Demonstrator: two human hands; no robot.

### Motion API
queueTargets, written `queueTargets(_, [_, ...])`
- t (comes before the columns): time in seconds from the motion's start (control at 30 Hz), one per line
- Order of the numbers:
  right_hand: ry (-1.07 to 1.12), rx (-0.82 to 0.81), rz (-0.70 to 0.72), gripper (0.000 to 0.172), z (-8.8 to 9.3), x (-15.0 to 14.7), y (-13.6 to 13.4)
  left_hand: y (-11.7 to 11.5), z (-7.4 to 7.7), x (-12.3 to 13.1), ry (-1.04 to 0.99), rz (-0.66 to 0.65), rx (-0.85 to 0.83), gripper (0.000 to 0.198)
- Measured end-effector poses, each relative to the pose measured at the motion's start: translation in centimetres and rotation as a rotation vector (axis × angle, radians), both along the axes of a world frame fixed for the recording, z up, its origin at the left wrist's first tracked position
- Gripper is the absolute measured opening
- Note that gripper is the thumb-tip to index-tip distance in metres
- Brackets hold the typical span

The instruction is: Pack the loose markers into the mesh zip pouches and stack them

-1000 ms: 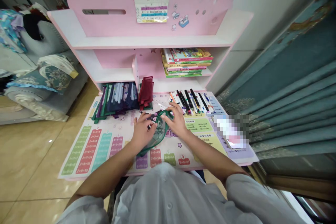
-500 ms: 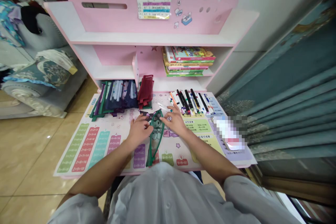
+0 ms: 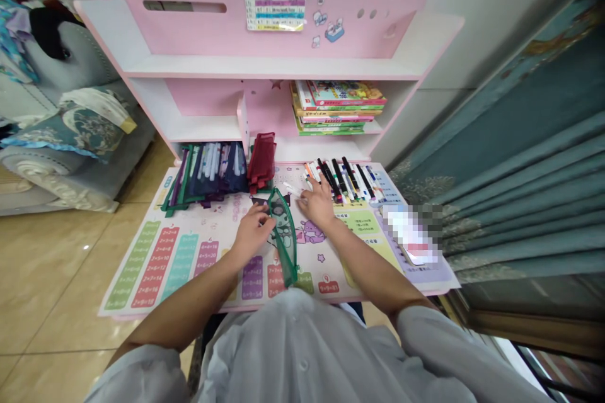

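Note:
A green-edged see-through mesh pouch [image 3: 290, 240] hangs lengthwise over the desk, its lower end close to my shirt. My left hand [image 3: 253, 228] pinches the pouch's left edge near the top, thumb and forefinger together. Right of the pouch, my right hand [image 3: 317, 206] holds a slim white pen [image 3: 292, 189] that points left toward the pouch's upper end. The fingers of that hand reach the near left side of a row of pens and markers [image 3: 347, 181], mostly white and black. Part of the white pen is hidden by the fingers.
Filled blue, green and purple pouches [image 3: 212, 170] lie at the back left, beside a stack of dark red mesh pouches [image 3: 261, 160]. A phone [image 3: 409, 236] lies on the right. Books [image 3: 338, 110] are stacked on the pink shelf [image 3: 274, 67] behind.
My right hand has left the pouch and moved slightly right toward the pens, with the white pen still in it. The pouch's lower end has swung right; my left hand keeps its pinch.

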State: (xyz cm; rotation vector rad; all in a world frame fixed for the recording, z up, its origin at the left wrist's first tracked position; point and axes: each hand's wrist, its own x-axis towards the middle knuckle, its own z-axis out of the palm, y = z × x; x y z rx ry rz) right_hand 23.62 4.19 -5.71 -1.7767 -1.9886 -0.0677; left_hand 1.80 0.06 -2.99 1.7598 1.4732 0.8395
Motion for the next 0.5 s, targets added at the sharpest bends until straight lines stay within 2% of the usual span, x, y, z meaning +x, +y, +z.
queueTargets(0.27, [-0.054, -0.073, -0.128, 0.025, -0.55, -0.64, 0.21, 0.16, -0.33, -0.11, -0.017, -0.007, 0.011, 0.022])
queueTargets(0.4, [-0.057, -0.130, -0.102, 0.021, -0.71, -0.39, 0.47, 0.25, -0.30, -0.11, 0.006, -0.016, 0.035, 0.022])
queueTargets(0.5, [-0.013, -0.119, -0.064, 0.015, -0.12, -0.41, 0.18, 0.32, -0.29, -0.18, 0.029, -0.014, 0.070, 0.022])
